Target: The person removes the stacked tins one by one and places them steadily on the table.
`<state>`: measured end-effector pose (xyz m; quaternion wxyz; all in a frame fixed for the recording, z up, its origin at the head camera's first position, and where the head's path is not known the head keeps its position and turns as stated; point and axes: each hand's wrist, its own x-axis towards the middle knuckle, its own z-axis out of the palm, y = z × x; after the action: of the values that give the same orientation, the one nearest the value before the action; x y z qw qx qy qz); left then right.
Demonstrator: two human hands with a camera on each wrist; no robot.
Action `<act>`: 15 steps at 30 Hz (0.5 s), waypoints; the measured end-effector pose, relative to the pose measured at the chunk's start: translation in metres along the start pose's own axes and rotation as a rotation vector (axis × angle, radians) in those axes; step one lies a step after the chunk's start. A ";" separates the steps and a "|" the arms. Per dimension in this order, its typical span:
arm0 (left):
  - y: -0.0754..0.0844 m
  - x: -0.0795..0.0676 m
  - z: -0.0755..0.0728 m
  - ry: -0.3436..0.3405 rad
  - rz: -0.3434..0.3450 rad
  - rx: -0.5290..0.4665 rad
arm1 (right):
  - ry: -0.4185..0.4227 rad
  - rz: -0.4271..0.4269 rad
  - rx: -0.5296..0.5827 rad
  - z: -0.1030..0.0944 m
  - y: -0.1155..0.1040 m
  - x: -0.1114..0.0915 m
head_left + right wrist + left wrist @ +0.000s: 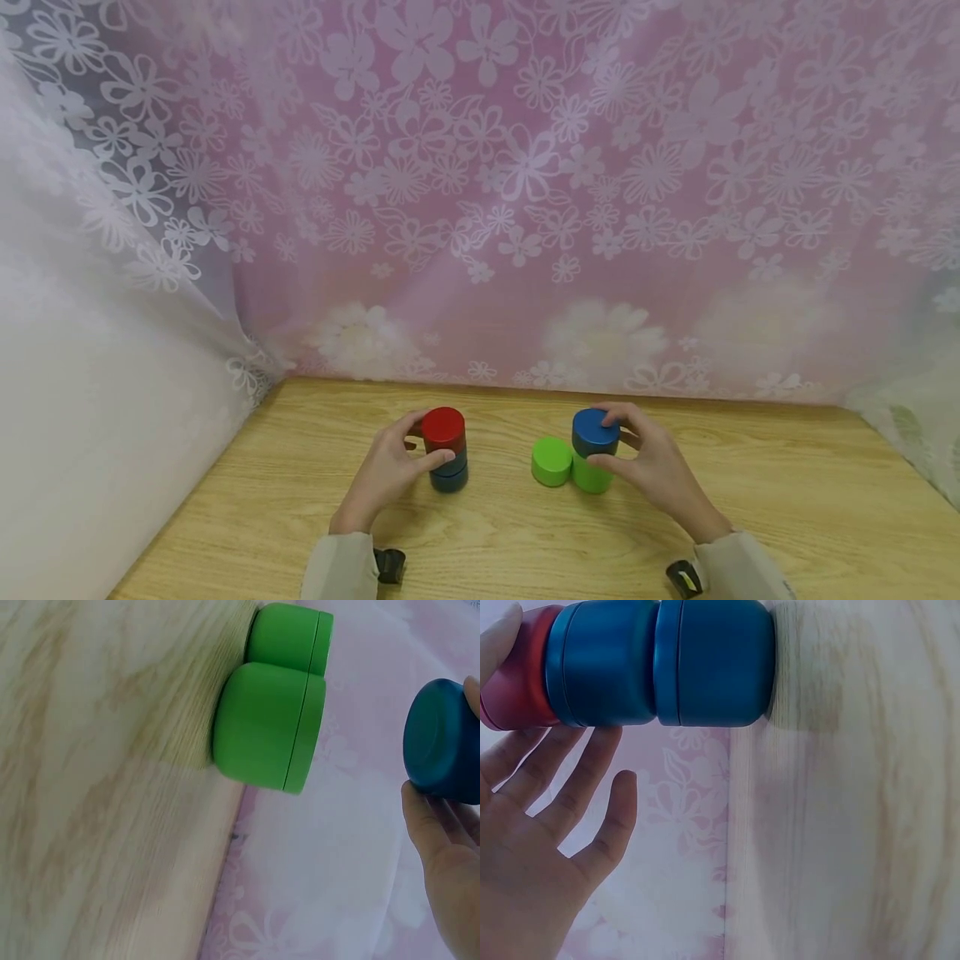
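On the left, a red round tin (pixel 444 425) tops a stack, touching the upper of two blue tins. The upper blue tin (pixel 607 664) rests on the lower blue tin (pixel 720 664), which stands on the table. My left hand (pixel 384 473) grips the red tin between thumb and fingers, some fingertips also touching the upper blue tin. On the right, my right hand (pixel 652 458) pinches another blue tin (pixel 595 431). The right wrist view shows it raised, with a gap above the near green tin (pixel 266 727). A second green tin (pixel 551 462) stands beside that one, touching it.
The wood-grain table (pixel 495 542) extends around the tins. A pink flowered curtain (pixel 465 208) hangs along its back edge, and pale cloth (pixel 97 400) borders the left side. Black wrist straps (pixel 390 566) sit near both cuffs.
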<state>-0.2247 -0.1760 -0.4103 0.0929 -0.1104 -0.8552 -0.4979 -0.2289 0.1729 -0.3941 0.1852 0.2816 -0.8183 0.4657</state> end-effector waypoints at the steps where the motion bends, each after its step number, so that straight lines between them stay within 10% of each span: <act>1: 0.000 0.000 0.000 0.000 -0.001 -0.002 | 0.002 -0.002 -0.004 -0.001 0.001 -0.001; 15: 0.000 0.000 0.000 -0.002 0.000 -0.006 | 0.017 -0.023 -0.061 -0.012 0.011 -0.010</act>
<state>-0.2245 -0.1764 -0.4104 0.0917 -0.1112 -0.8538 -0.5002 -0.2277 0.1907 -0.4008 0.2062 0.2811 -0.8273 0.4406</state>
